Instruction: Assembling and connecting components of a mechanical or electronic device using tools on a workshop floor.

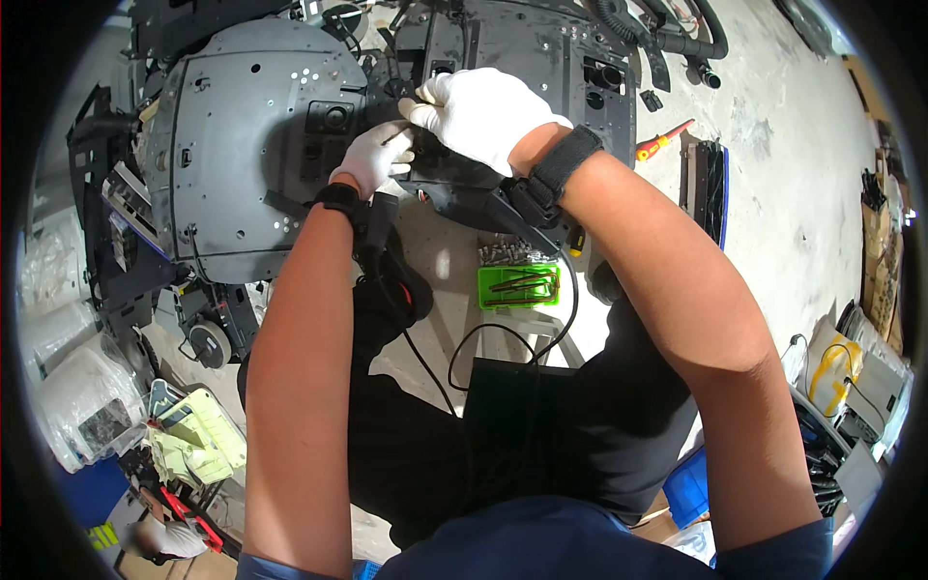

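A grey metal housing (232, 145) with holes fills the far left, and a darker metal housing (522, 48) adjoins it on the right. Over the seam between them, both my white-gloved hands work close together. My left hand (375, 159) has its fingers curled and pinched by the seam. Just above and to its right, my right hand (483, 114) is closed, thumb and fingertips pressed together near the left fingertips. Whatever either hand grips is too small or hidden to make out. Each wrist wears a black strap, with a black cable (572, 309) running below the right one.
A green tray (519, 286) with hex keys sits on a stool between my knees, loose screws (517, 253) beside it. On the floor at right lie an orange-red screwdriver (665, 141) and a long brush-like strip (710, 188). Wrapped parts (92, 396) stand at left; another person (174, 536) is lower left.
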`<move>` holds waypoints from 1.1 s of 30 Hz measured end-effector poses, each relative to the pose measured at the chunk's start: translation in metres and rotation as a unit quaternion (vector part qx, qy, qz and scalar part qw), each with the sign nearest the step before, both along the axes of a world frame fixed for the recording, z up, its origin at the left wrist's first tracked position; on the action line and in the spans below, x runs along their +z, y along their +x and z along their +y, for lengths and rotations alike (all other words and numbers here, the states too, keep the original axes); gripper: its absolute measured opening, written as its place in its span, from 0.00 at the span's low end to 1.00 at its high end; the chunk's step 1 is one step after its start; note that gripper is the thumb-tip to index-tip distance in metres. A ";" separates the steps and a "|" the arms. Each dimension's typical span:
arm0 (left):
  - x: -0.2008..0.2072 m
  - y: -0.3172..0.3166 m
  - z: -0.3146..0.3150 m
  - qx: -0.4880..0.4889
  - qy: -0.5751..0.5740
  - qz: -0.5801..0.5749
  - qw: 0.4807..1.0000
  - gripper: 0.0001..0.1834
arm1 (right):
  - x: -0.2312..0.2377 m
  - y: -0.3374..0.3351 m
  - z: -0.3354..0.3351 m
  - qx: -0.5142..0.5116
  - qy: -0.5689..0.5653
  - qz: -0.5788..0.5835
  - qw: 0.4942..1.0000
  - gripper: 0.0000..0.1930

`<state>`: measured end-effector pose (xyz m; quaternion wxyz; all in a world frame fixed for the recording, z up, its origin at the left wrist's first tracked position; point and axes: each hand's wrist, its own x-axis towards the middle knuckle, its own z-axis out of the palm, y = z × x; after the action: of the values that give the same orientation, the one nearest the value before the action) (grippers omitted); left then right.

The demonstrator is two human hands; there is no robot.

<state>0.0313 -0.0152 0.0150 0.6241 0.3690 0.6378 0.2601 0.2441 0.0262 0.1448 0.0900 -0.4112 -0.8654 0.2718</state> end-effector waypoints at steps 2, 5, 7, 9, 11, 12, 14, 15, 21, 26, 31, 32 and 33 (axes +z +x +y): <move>0.004 0.010 0.003 0.069 0.015 0.053 0.996 0.17 | 0.001 -0.001 -0.001 -0.003 -0.002 0.007 1.000 0.21; 0.007 0.016 0.006 0.077 0.042 0.162 0.983 0.17 | 0.004 -0.001 -0.002 -0.008 -0.013 0.003 1.000 0.22; 0.006 0.016 0.008 0.078 0.041 0.193 0.977 0.17 | 0.006 0.000 -0.001 0.003 -0.029 -0.015 0.999 0.25; 0.005 0.015 0.012 0.065 0.040 0.231 0.970 0.17 | 0.006 -0.001 -0.001 0.000 -0.043 -0.018 0.999 0.25; 0.003 0.013 0.017 0.038 0.037 0.275 0.960 0.17 | 0.005 -0.003 -0.001 -0.002 -0.046 -0.012 0.999 0.24; 0.002 0.013 0.019 0.037 0.039 0.294 0.954 0.17 | 0.004 -0.004 -0.001 -0.002 -0.043 -0.005 0.999 0.24; 0.000 0.014 0.022 0.029 0.031 0.336 0.941 0.17 | 0.000 -0.007 -0.002 0.003 -0.030 0.004 1.000 0.24; 0.000 0.015 0.022 0.039 0.052 0.334 0.940 0.17 | -0.001 -0.008 -0.003 0.005 -0.020 0.006 1.000 0.24; 0.003 0.012 0.022 0.112 0.051 0.232 0.965 0.10 | -0.005 -0.004 0.002 0.002 -0.010 0.007 1.000 0.23; 0.002 0.015 0.015 0.177 0.034 0.043 0.983 0.18 | -0.005 -0.002 0.002 -0.005 -0.006 0.016 1.000 0.23; -0.003 0.016 0.005 0.142 0.084 -0.056 0.985 0.21 | -0.005 -0.003 0.002 -0.022 -0.001 0.019 1.000 0.24; -0.002 0.013 0.004 0.140 0.083 -0.055 0.985 0.21 | -0.004 -0.003 0.001 -0.025 -0.004 0.017 1.000 0.24; -0.001 0.011 0.004 0.122 0.079 0.000 0.989 0.20 | -0.003 -0.003 0.001 -0.029 -0.008 0.014 0.999 0.24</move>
<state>0.0421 -0.0113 0.0138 0.5566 0.3367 0.6552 0.3841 0.2409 0.0273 0.1413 0.1069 -0.4324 -0.8498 0.2819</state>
